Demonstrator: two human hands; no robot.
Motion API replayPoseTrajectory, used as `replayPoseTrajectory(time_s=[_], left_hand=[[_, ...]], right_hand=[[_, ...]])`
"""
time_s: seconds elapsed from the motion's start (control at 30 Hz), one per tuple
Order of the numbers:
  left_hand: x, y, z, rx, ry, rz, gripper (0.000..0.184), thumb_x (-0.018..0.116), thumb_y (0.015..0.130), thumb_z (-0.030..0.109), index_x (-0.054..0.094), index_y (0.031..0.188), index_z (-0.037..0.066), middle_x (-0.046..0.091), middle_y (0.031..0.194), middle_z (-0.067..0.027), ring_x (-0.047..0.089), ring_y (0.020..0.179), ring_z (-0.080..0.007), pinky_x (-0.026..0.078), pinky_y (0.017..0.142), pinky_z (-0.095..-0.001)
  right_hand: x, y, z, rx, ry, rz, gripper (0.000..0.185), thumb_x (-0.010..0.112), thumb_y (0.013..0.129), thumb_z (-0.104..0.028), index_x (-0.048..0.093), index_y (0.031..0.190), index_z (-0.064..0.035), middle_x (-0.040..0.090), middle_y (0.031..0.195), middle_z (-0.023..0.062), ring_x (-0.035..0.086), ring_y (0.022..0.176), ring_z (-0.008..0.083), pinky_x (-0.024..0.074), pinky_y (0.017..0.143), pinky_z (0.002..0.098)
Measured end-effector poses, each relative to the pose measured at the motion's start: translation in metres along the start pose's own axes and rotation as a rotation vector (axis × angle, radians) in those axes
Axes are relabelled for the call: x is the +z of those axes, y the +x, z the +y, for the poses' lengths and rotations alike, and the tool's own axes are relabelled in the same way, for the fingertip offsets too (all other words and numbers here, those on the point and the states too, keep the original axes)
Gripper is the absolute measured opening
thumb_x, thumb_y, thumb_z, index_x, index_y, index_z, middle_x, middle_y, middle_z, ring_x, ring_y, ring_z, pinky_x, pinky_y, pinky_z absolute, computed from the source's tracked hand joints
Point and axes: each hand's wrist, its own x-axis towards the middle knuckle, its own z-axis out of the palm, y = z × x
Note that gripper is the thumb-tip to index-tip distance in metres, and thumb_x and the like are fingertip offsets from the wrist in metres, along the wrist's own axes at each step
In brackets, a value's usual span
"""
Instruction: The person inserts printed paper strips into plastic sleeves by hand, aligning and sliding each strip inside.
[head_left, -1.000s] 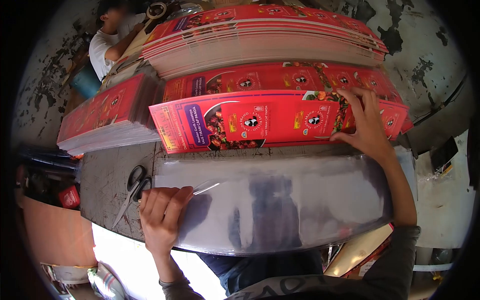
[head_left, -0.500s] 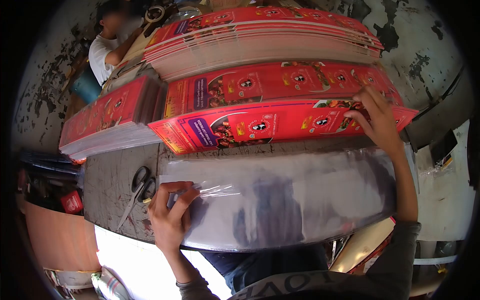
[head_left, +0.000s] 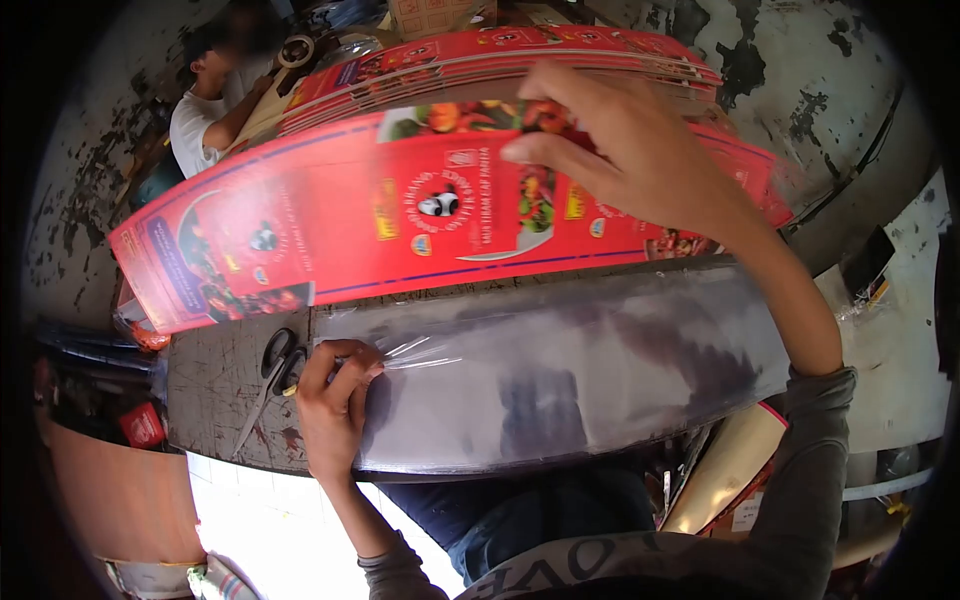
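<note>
A long red printed sheet (head_left: 350, 215) is raised and tilted above the table, with my right hand (head_left: 625, 150) gripping its upper edge between thumb and fingers. It hides most of the red stacks behind it. Nearer to me lies a pile of clear plastic sleeves (head_left: 560, 380). My left hand (head_left: 338, 405) pinches the left end of the top sleeve, where the plastic wrinkles. Black-handled scissors (head_left: 268, 375) rest on the table just left of that hand.
Behind the raised sheet stands a tall stack of red sheets (head_left: 500, 50). A person in a white shirt (head_left: 205, 120) is at the back left, near a roll of tape (head_left: 296, 51). The scratched dark table (head_left: 210, 400) ends at its curved front edge.
The red sheet has been lifted off the pile and has shifted left and up with my right hand. My left hand keeps pinching the plastic.
</note>
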Motion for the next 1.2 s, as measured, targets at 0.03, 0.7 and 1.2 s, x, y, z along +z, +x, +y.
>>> replayPoseTrajectory(time_s=[0.03, 0.7, 1.2], left_hand=[[0.001, 0.0, 0.001, 0.007, 0.003, -0.005, 0.018, 0.062, 0.067, -0.003, 0.061, 0.082, 0.008, 0.056, 0.082, -0.0056, 0.054, 0.068, -0.0217, 0.043, 0.056, -0.0329], [0.0, 0.0, 0.001, -0.101, 0.014, 0.073, 0.019, 0.07, 0.068, 0.011, 0.056, 0.077, 0.001, 0.057, 0.076, -0.0069, 0.059, 0.063, -0.0208, 0.045, 0.055, -0.0313], [-0.002, 0.002, -0.004, -0.329, -0.172, 0.046, 0.032, 0.068, 0.072, 0.009, 0.052, 0.099, 0.004, 0.062, 0.074, -0.0077, 0.063, 0.067, -0.0173, 0.046, 0.059, -0.0265]], right_hand=[[0.01, 0.017, -0.005, 0.002, -0.021, 0.008, 0.033, 0.061, 0.08, -0.031, 0.053, 0.089, -0.0003, 0.057, 0.066, 0.0125, 0.056, 0.058, 0.0249, 0.0419, 0.054, 0.036], [0.044, -0.044, 0.003, 0.215, 0.178, -0.083, 0.025, 0.062, 0.08, -0.023, 0.052, 0.085, -0.0012, 0.06, 0.065, 0.0125, 0.061, 0.059, 0.0253, 0.044, 0.053, 0.0361], [-0.027, -0.15, 0.085, 0.413, -0.061, -0.081, 0.03, 0.071, 0.066, -0.018, 0.05, 0.079, -0.0011, 0.047, 0.068, 0.0026, 0.041, 0.059, 0.0113, 0.035, 0.053, 0.0254]])
